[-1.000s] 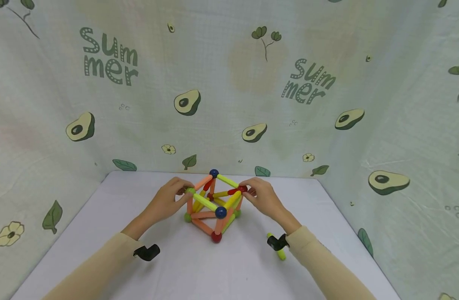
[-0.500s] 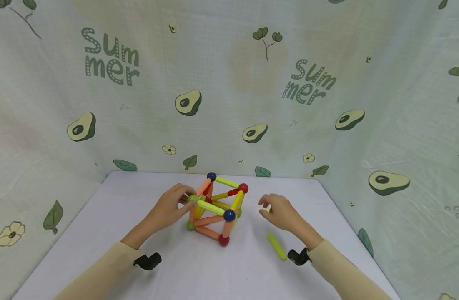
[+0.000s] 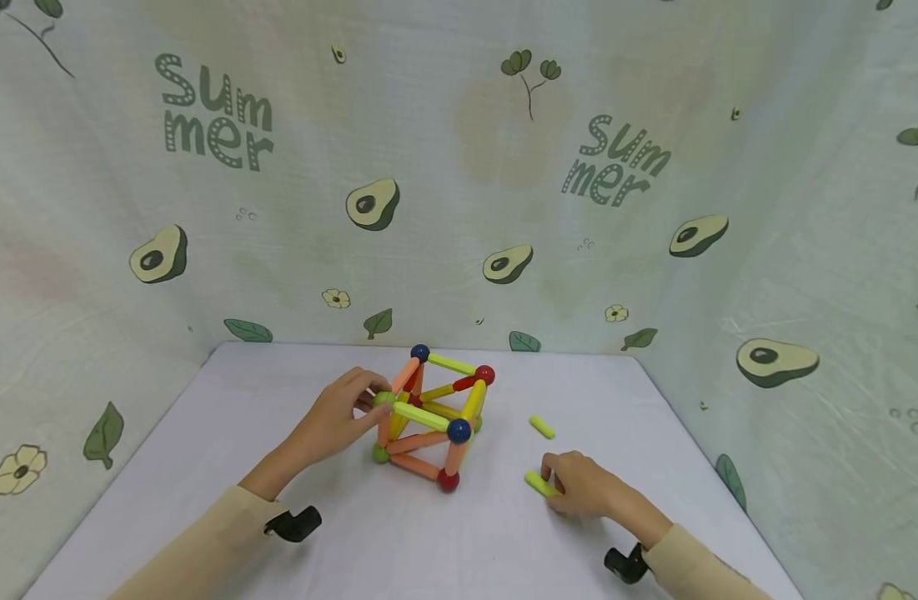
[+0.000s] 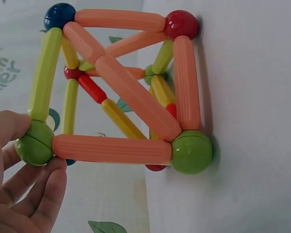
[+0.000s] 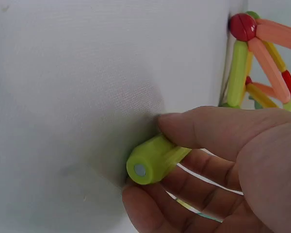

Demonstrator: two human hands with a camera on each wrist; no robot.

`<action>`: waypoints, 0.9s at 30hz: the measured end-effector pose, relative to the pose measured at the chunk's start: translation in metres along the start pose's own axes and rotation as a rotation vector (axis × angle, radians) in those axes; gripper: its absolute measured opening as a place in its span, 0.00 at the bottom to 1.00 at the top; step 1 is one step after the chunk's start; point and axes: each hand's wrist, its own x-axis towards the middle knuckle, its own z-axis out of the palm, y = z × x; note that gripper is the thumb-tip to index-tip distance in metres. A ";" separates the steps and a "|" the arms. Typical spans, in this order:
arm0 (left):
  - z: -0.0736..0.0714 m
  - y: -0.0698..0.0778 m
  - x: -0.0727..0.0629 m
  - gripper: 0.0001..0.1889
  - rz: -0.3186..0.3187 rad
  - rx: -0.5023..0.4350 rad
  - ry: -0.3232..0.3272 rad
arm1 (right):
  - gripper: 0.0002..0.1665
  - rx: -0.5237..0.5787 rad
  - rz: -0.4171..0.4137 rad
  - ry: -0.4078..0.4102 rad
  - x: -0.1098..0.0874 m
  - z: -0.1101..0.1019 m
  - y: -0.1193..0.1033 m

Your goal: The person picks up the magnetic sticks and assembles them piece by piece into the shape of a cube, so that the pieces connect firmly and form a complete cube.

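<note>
A cube-like frame of magnetic rods and balls [image 3: 419, 417] stands on the table in orange, yellow, red and lime. My left hand [image 3: 337, 417] pinches the green ball [image 4: 35, 143] at its upper near-left corner, thumb and fingers on either side. To the right of the frame, my right hand [image 3: 589, 483] pinches a lime-green magnetic rod [image 5: 153, 160] low at the table, between thumb and fingers. A round metal tip shows in the rod's near end in the right wrist view. Diagonal rods cross some faces of the frame.
A shorter-looking lime rod [image 3: 542, 427] lies on the table just beyond my right hand. The white table [image 3: 316, 558] is bounded at the back and sides by a printed cloth [image 3: 443, 167]. Black wrist cameras stick out below both sleeves.
My right hand has let go of the red ball at the frame's right corner and moved down and toward me to the lime rod. The frame has turned slightly; my left hand stays at the green ball.
</note>
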 end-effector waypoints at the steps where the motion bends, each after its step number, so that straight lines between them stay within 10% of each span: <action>1: 0.000 0.000 0.000 0.16 0.001 -0.003 -0.001 | 0.13 -0.017 -0.022 0.014 0.001 -0.001 0.000; 14: -0.001 -0.002 0.001 0.16 0.015 0.015 -0.007 | 0.17 -0.144 -0.184 0.364 0.031 -0.073 -0.051; 27: -0.004 -0.001 0.002 0.15 0.033 0.031 -0.005 | 0.15 -0.092 -0.359 0.406 0.090 -0.076 -0.104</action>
